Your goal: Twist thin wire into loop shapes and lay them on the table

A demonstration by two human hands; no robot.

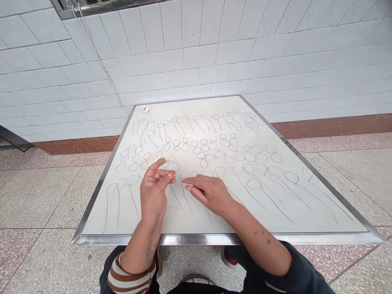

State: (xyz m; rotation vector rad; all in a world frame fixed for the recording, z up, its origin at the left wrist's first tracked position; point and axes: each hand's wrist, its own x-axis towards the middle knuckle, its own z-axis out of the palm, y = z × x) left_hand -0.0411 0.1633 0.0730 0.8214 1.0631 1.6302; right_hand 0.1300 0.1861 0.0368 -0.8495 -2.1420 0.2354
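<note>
Over the near part of the white table (226, 220), my left hand (156, 188) is closed in a pinch, thumb against fingertips. A thin wire loop (175, 163) rises from that pinch; its lower end is hidden by the fingers. One left fingertip wears a tan wrap (163, 161). My right hand (208, 190) hovers just to the right, index finger stretched toward the left fingertips and thumb a little apart below it. No wire shows between the right fingers. Around both hands lie several wires bent into loops with long tails, such as one wire (255, 184) to the right.
Farther back on the tabletop are rows of figure-eight wires (184, 144) and more tailed loops (216, 117). A small white and red item (146, 110) sits near the far left corner. A metal edge (202, 239) frames the table, and a tiled wall (196, 57) stands behind.
</note>
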